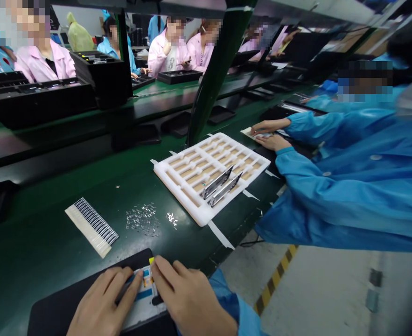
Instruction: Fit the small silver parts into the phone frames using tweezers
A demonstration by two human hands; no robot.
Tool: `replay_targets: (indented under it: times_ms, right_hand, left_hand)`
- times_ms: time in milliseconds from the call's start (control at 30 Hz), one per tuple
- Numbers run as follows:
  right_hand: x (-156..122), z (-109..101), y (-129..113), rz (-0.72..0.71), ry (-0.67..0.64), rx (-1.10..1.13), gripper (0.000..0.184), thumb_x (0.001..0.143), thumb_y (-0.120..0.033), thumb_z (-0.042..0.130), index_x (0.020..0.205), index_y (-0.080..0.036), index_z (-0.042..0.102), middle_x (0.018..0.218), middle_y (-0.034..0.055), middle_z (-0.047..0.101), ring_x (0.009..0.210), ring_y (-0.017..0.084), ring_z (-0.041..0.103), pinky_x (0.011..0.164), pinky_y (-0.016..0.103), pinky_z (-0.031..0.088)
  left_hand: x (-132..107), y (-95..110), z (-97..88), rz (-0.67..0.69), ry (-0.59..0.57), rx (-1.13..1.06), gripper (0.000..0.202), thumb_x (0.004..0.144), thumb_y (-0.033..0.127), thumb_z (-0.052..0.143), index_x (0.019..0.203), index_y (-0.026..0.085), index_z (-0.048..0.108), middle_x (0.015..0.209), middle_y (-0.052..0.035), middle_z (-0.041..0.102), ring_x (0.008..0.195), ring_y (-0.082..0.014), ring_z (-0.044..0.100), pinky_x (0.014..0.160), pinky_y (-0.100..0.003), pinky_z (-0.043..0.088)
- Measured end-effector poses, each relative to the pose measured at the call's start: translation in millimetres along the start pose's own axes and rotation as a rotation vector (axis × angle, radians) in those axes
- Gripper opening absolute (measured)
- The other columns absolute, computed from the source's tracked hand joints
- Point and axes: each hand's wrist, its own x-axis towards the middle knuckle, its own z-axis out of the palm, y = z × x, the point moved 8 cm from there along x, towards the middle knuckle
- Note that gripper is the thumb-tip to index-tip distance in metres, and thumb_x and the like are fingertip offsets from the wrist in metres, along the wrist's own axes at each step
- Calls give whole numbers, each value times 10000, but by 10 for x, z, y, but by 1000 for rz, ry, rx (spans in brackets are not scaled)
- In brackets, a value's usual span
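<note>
My left hand (102, 303) and my right hand (188, 296) both press on a small flat white device part (143, 298) with blue and orange patches, lying on a black mat (52, 310) at the near table edge. The left fingers lie stretched across the part's left side. The right fingers are together, their tips at a small yellow tab (151, 260) on its top edge. Beyond the mat lies a heap of tiny silver parts (143, 218).
A barcode label strip (92, 226) lies to the left on the green table (34, 242). A white foam tray (209, 175) with two metal pieces stands farther right. A co-worker's blue sleeve (349, 186) reaches over the table's right side. Black trays (41, 95) line the far side.
</note>
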Motion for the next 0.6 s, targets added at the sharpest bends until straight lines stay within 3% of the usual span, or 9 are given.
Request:
replay_targets:
  times_ms: [200, 333, 400, 467, 533, 600]
  right_hand:
    - [-87, 103, -102, 24, -78, -138, 475, 873, -157, 733, 1339, -61, 736, 1277, 215, 806, 672, 254, 750, 383, 320, 495]
    - [-74, -17, 5, 56, -54, 53, 454, 901, -96, 680, 1353, -70, 713, 1295, 210, 784, 785, 267, 798, 469, 299, 589]
    - [-95, -123, 148, 133, 28, 264, 383, 968, -108, 607, 1333, -126, 721, 1288, 181, 769, 860, 257, 807, 599, 302, 659]
    - [-167, -239, 344, 253, 192, 482, 278, 1030, -158, 581, 1245, -172, 757, 1229, 149, 765, 784, 201, 784, 686, 291, 678]
    - [-296, -305, 547, 391, 377, 646, 178, 1045, -219, 640, 1120, -192, 800, 1144, 121, 765, 619, 133, 705, 644, 252, 654]
    - [-444, -259, 722, 538, 496, 781, 163, 1042, -280, 691, 1020, -208, 836, 1103, 111, 766, 575, 113, 664, 578, 226, 616]
  left_hand:
    - [-55, -7, 74, -17, -21, -2, 441, 1114, 348, 413, 1438, 200, 673, 1175, -130, 778, 1061, -244, 734, 886, -318, 620]
    - [-100, -36, 126, -91, -47, -2, 415, 1101, 246, 438, 1457, 237, 652, 1210, -124, 756, 1088, -241, 726, 908, -323, 609]
    - [-99, -38, 105, -111, -44, -22, 404, 1103, 212, 434, 1434, 249, 663, 1210, -116, 756, 1076, -225, 732, 914, -309, 606]
    - [-93, -44, 68, -120, -31, -37, 353, 1113, 281, 475, 1402, 248, 675, 1203, -106, 769, 1057, -220, 743, 898, -299, 613]
    - [-93, -40, 38, -109, -26, -27, 412, 1087, 493, 550, 1385, 238, 677, 1242, -113, 779, 1084, -257, 750, 875, -330, 632]
    - [-95, -15, 20, -78, -44, -18, 574, 999, 680, 616, 1358, 236, 678, 1304, -121, 777, 1119, -296, 750, 867, -373, 645]
